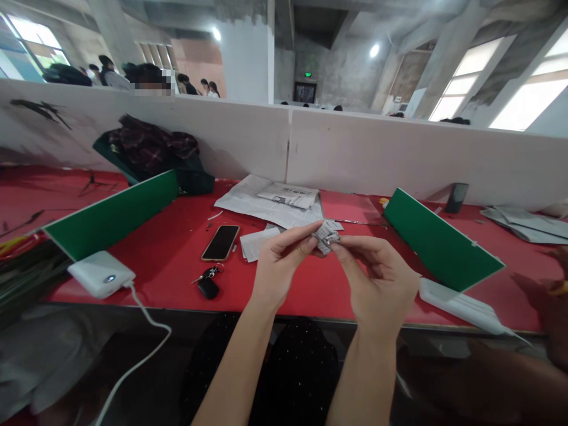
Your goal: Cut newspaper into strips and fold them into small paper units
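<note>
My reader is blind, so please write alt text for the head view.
A person's left hand and right hand hold a small folded paper above a red table. Newspapers lie beyond; a phone and keys lie to the left. Green boards stand on both sides.

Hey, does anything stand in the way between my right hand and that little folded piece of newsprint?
Nothing visible does. The right hand pinches the folded newsprint directly, and the left hand holds its other side. The phone lies apart, to the left.
</note>
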The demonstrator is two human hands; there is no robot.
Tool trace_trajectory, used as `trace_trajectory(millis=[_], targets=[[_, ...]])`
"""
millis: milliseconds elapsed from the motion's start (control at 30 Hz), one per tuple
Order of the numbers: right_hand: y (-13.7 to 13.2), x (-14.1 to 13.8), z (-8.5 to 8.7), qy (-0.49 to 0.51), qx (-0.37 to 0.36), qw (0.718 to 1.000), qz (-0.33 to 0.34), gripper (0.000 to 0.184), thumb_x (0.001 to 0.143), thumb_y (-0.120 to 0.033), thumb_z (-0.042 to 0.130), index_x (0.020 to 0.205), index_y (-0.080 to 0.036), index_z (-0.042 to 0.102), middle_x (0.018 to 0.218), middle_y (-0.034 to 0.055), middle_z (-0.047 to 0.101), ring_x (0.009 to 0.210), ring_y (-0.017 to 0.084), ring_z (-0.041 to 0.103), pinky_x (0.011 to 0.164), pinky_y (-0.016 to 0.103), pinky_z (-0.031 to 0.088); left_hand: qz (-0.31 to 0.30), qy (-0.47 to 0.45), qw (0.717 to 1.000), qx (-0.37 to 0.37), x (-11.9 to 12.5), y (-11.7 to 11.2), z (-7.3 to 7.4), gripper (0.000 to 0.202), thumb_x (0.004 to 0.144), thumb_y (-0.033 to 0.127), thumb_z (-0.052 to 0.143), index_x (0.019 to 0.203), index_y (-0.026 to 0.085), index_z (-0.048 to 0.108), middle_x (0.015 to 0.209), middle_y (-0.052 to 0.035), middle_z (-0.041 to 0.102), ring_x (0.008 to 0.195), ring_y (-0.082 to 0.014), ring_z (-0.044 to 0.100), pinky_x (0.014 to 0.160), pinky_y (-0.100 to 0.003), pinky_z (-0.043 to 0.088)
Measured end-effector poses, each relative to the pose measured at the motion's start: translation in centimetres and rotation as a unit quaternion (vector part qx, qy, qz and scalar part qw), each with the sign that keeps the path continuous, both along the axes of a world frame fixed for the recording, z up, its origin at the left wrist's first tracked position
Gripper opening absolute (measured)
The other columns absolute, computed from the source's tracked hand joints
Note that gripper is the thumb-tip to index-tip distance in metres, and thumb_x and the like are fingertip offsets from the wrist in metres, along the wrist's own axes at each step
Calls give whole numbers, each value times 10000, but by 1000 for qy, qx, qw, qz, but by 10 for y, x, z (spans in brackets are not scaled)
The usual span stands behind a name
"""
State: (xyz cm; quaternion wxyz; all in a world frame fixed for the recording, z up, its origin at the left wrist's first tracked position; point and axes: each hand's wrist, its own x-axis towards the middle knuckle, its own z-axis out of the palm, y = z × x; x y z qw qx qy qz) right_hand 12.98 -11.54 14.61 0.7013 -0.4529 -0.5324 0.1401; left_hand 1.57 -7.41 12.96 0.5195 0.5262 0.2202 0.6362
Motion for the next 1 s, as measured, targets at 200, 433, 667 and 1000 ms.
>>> trace_trajectory(millis=[200,433,667,1000], targets=[[0,-2,1,10,-8,1000,0,96,702,-149,670,781,-202,665,731,-9,686,706,158,664,638,281,570,-27,-20,999,-11,0,1,-1,220,745,194,642,953,233,699,847,-32,689,693,-121,617,677,-247,523],[1,0,1,12,-27,999,17,82,705,-146,661,773,-191,669,740,2,689,729,166,659,655,292,557,-17,20,1000,-3,-4,3,-1,223,755,205,632,968,229,694,845,-35,682,712,-124,602,679,-247,502],[2,1,0,13,-33,999,29,62,718,-163,651,774,-186,666,735,10,685,716,170,657,629,298,558,5,74,997,37,-9,1,2,214,772,204,608,963,237,696,825,-34,662,720,-134,587,669,-253,488],[5,-4,-5,9,-10,1000,10,83,741,-180,629,806,-198,676,764,13,690,739,171,655,658,309,558,33,80,996,38,-7,1,2,224,770,214,605,975,230,693,838,-38,659,723,-134,580,660,-244,480]])
